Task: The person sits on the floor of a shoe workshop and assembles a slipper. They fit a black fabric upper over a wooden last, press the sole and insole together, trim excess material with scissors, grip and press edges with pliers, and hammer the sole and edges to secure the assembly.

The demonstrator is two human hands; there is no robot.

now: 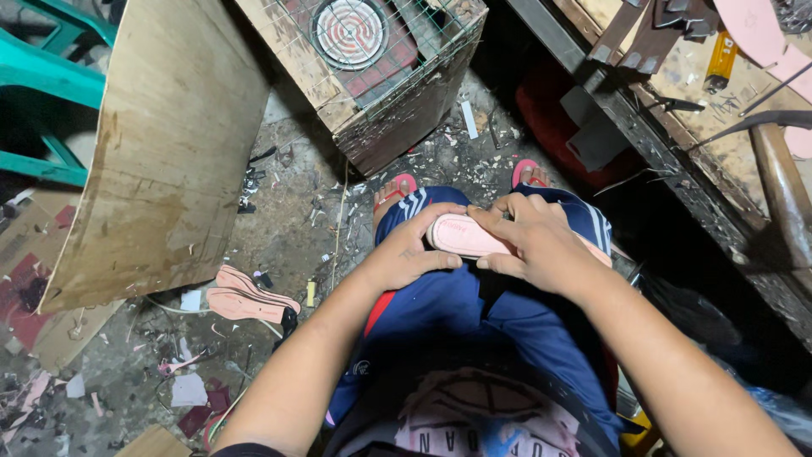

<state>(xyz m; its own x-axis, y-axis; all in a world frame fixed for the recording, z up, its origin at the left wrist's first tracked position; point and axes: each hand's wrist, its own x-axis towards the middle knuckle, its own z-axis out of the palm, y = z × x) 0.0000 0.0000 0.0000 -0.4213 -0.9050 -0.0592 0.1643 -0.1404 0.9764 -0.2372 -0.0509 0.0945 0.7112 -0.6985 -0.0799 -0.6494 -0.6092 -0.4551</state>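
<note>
The pink shoe insole (461, 236) lies across the person's lap, on the blue shorts (474, 305), at picture centre; its rounded end points to 9 o'clock and its other end is hidden under the right hand. The left hand (408, 254) grasps the rounded end, thumb over the top edge and fingers curled beneath; the right hand (537, 241) grasps the insole from 3 o'clock, fingers pressed flat on its upper face, so that both hands touch it and nearly meet.

Beyond the knees, at 12 o'clock, the person's feet rest in red sandals (397, 188) on the littered floor (296, 220); just past them stands a wooden box (381, 93) topped with wire mesh, under which a round coil heater (349, 32) shows. At 10 o'clock a large bent cardboard sheet (169, 144) leans over the floor and blocks the view of what lies behind it; teal chair frames (46, 85) show past its edge at 9 to 10 o'clock.

At 8 o'clock, near the left forearm, a small stack of pink cut soles (245, 298) lies on the floor among paper scraps and offcuts; these are well apart from the hands. At 2 o'clock a wooden bench (677, 76) runs along the right side; it carries a yellow utility knife (721, 61), dark metal tools and further pink sole pieces (761, 34); a curved wooden handle (782, 182) lies at 3 o'clock along its edge.
</note>
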